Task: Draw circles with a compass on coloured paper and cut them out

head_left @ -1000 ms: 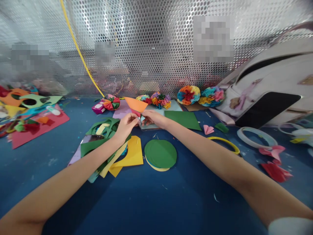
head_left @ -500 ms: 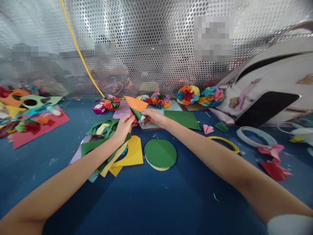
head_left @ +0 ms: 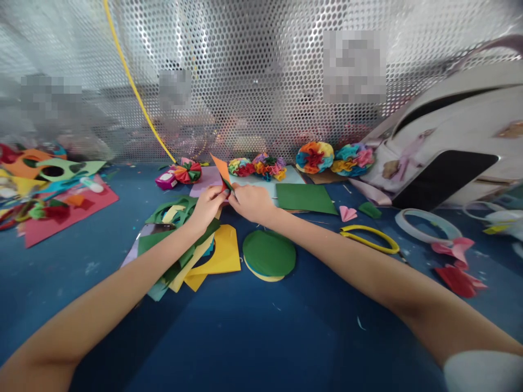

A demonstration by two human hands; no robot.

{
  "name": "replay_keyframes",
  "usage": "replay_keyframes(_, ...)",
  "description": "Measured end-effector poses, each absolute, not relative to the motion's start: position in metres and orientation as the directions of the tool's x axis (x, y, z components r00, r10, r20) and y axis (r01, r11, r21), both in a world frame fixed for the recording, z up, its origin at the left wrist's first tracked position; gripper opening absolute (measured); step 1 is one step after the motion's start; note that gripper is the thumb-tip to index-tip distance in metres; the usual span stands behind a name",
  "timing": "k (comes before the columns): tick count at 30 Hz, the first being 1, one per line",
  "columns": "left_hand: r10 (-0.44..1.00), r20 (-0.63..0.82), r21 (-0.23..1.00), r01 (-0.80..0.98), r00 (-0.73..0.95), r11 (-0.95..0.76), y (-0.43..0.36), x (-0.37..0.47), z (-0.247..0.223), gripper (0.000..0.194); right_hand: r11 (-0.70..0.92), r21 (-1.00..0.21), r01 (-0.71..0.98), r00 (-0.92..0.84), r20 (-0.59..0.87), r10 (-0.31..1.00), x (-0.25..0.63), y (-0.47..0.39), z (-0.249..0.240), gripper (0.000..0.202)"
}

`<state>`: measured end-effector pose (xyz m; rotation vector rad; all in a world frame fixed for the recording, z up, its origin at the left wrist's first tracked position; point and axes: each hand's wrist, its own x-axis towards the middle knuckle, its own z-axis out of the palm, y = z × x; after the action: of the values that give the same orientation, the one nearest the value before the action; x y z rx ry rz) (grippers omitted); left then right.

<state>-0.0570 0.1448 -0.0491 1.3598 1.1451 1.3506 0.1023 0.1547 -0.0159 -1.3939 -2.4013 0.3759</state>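
Over the back of the blue table, my left hand [head_left: 209, 206] pinches a folded orange paper [head_left: 221, 166] that shows red and dark green at its lower part. My right hand [head_left: 254, 203] is closed against the same paper from the other side, knuckles up; its fingertips are partly hidden. The orange tip points up and leans left. In front of my hands lies a stack of paper circles [head_left: 269, 253], green on top with blue and yellow edges below. Left of it are yellow paper [head_left: 226, 247] with a round cut-out and green paper scraps [head_left: 180, 209].
Several colourful paper flowers [head_left: 314, 158] line the perforated metal wall [head_left: 253, 81]. A green sheet [head_left: 306, 198], a yellow ring-shaped item [head_left: 373, 239], a roll of tape [head_left: 427, 226], a phone [head_left: 445, 179] and a pale bag [head_left: 466, 114] are at right. Red paper [head_left: 69, 218] lies left.
The orange paper has turned to a narrower, more edge-on view. My right hand has rolled over it, knuckles now up, and sits closer to my left hand.
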Motion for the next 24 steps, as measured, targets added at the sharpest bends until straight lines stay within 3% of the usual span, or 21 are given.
replay_keyframes(8,0.963,0.268,0.963,-0.01,-0.017,-0.268,0.144,-0.065,-0.013,0.023,0.485,-0.28,0.829,-0.453,0.173,0.875,0.104,0.155,-0.011,0.037)
replay_keyframes(24,0.923,0.365,0.921,-0.102,-0.12,-0.377,0.131,-0.064,0.025,0.018,0.478,-0.293,0.828,-0.446,0.173,0.878,0.104,0.153,-0.011,0.041)
